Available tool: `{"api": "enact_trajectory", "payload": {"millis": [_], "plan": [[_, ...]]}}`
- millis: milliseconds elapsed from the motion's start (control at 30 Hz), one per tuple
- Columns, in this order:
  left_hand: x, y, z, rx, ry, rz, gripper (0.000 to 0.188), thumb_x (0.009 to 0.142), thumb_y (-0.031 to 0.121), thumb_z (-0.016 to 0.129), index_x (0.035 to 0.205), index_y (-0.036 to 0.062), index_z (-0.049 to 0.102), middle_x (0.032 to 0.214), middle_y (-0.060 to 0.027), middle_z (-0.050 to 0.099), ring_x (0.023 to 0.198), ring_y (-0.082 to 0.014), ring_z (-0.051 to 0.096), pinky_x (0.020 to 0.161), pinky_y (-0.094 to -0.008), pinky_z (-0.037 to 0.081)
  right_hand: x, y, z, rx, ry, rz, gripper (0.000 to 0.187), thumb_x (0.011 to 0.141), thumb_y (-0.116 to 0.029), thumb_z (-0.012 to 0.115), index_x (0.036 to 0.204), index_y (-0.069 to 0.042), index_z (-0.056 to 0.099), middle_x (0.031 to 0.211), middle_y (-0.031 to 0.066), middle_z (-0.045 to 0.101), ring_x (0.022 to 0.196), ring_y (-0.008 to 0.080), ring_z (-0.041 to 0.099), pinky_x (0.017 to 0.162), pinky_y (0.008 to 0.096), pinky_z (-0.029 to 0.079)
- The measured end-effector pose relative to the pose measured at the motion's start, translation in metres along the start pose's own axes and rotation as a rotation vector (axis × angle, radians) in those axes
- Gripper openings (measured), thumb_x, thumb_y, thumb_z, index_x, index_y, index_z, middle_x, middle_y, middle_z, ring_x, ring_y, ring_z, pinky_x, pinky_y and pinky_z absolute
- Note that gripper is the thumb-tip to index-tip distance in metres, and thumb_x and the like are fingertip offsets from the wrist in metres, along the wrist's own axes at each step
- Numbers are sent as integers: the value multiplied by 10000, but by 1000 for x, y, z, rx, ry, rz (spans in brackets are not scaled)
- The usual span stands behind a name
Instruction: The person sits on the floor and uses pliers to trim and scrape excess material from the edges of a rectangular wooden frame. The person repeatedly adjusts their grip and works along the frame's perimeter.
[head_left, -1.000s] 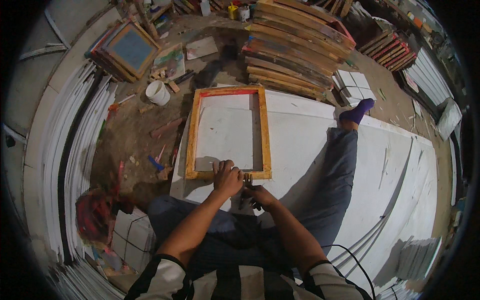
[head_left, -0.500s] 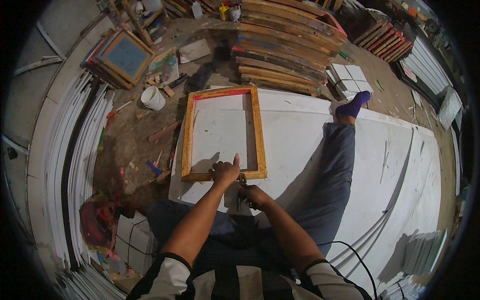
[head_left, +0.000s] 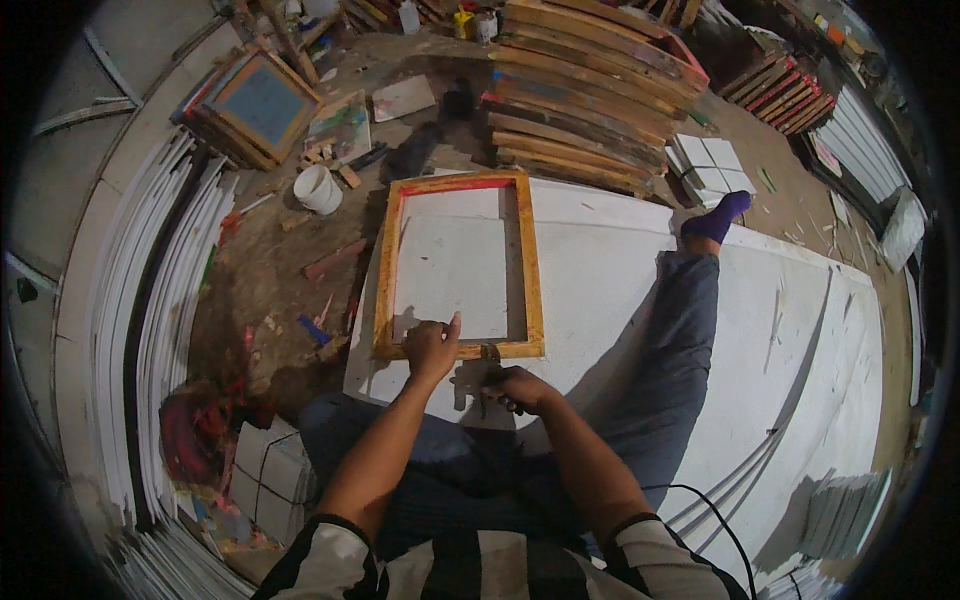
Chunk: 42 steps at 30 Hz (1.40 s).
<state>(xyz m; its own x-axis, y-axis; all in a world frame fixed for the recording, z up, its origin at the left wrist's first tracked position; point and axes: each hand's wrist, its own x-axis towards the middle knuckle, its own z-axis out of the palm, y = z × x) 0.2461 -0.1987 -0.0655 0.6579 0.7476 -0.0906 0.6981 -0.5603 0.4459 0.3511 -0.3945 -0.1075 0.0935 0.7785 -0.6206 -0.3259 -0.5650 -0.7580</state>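
From my end I see white sheets [head_left: 600, 240] spread as the work surface on a grimy, littered floor [head_left: 245, 305], with a pile of wooden frames [head_left: 590, 115] beyond and a white bucket [head_left: 317, 189] on the left. The frame [head_left: 530, 265] lies flat on the sheets in front of the person, its long axis running away from the body, one short bar nearest. The tool [head_left: 490, 354] points forward, its head at that near bar. I count one frame in work, one tool, one bucket and two hands. The left hand [head_left: 431, 349] lies over the near bar, thumb raised; whether its fingers pinch the wood I can't tell. The right hand [head_left: 520, 389] is wrapped around the tool.
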Motion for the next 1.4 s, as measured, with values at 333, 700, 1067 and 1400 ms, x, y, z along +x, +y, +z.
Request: {"api": "enact_trajectory", "payload": {"millis": [333,700,1067,1400], "plan": [[-25,-28,23,-40,99,186,405,986,416,587,842,62,721,817,-163,703,842,-369,663,811,-506,446,1,-19,1,76,51,1,279,809,-271,846,913,-59,698,728,3,612,584,111,495,503,279,379],[-26,-29,22,-17,184,308,350,985,371,605,924,46,721,862,-170,699,856,-389,663,783,-501,489,28,12,8,354,73,-98,290,915,-277,764,1058,-51,652,851,36,685,726,153,652,604,321,532],[-27,-33,26,-69,28,197,263,945,364,635,1010,123,718,994,-146,717,985,-361,649,909,-510,449,12,-1,38,564,43,-91,327,1021,-315,596,1107,0,578,840,149,700,701,255,715,542,344,572],[-24,-33,1,54,-122,419,439,749,186,794,1184,165,731,1144,-100,723,1102,-313,643,1016,-449,451,16,-21,46,724,119,-4,317,1021,-347,588,1042,-31,601,795,130,670,643,217,665,536,352,531]]}}
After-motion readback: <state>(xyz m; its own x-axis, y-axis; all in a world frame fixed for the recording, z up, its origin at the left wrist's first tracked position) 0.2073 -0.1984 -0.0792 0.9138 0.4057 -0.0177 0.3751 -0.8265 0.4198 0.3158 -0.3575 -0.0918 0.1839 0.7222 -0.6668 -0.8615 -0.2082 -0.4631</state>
